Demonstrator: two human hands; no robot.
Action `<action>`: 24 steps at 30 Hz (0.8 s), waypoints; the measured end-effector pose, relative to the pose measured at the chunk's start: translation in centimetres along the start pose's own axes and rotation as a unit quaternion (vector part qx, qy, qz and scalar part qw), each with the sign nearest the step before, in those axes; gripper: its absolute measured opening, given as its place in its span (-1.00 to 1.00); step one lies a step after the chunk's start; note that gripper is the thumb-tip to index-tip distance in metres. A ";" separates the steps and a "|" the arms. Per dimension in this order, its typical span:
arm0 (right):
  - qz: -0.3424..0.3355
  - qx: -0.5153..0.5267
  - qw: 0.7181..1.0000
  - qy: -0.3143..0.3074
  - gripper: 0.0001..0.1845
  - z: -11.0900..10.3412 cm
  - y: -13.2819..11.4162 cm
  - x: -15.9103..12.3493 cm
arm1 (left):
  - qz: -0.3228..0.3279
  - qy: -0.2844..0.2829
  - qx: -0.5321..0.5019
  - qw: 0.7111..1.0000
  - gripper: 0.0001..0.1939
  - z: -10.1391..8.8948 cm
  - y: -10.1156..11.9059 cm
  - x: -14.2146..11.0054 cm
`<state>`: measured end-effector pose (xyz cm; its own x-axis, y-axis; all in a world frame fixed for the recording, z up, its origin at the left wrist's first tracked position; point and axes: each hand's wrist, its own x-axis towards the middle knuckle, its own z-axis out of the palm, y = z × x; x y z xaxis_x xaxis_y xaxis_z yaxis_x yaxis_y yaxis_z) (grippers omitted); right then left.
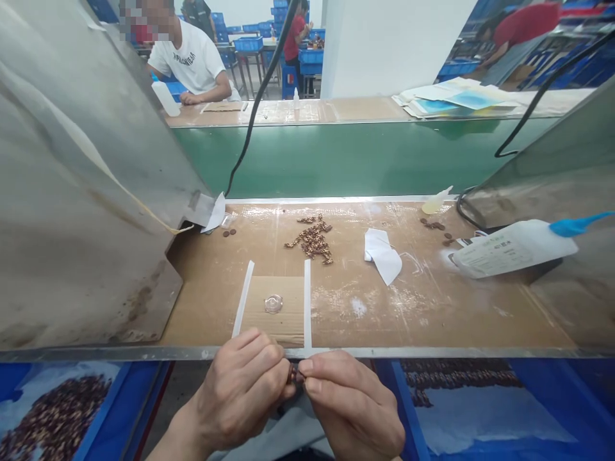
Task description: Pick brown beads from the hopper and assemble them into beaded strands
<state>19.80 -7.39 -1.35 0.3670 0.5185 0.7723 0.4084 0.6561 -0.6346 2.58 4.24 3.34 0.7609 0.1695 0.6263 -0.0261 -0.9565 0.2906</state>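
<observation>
My left hand (pixel 245 387) and my right hand (pixel 350 406) meet just below the front edge of the workbench (pixel 432 307). Both pinch a small dark brown part (pixel 294 374) between their fingertips. Straight ahead on the bench lies a cardboard patch (pixel 281 317) framed by two white strips, with a small clear round dish (pixel 273 303) on it. Further back sits a loose pile of small brown and gold parts (pixel 314 239).
A white squeeze bottle with a blue nozzle (pixel 514 246) lies at the right. A folded white paper (pixel 382 254) lies mid-bench. Metal side panels (pixel 72 192) flank the bench. Blue bins of brown parts (pixel 52 410) sit below. Other people work at the benches behind.
</observation>
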 end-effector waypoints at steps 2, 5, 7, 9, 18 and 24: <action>0.008 0.000 1.000 0.004 -0.78 -0.4 -0.1 0.1 | 0.006 -0.005 0.009 1.000 -0.73 0.1 0.0 0.3; 0.012 -0.003 1.000 0.017 -0.82 -0.8 0.0 0.1 | 0.027 0.003 0.040 0.999 -0.72 0.2 -0.1 0.8; 0.002 -0.009 1.000 0.023 -0.82 -0.8 0.0 -0.1 | 0.042 0.010 0.060 0.997 -0.73 0.3 -0.2 1.1; -0.007 -0.016 0.999 0.032 -0.81 -0.8 0.0 -0.2 | 0.058 0.015 0.076 0.995 -0.74 0.5 -0.3 1.3; 0.010 -0.064 0.998 -0.028 -0.68 -3.1 -0.8 -0.6 | 0.100 0.024 0.121 0.987 -0.68 0.2 -0.7 1.8; 0.002 -0.028 0.999 0.023 -0.74 -2.2 -0.2 -0.2 | 0.093 0.032 0.111 0.989 -0.67 0.7 -0.5 2.6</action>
<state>21.45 -8.82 -1.41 0.4070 0.4942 0.7682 0.4526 0.6214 -0.6396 5.07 4.99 4.33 0.7142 -0.0055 0.6999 -0.0124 -0.9999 0.0048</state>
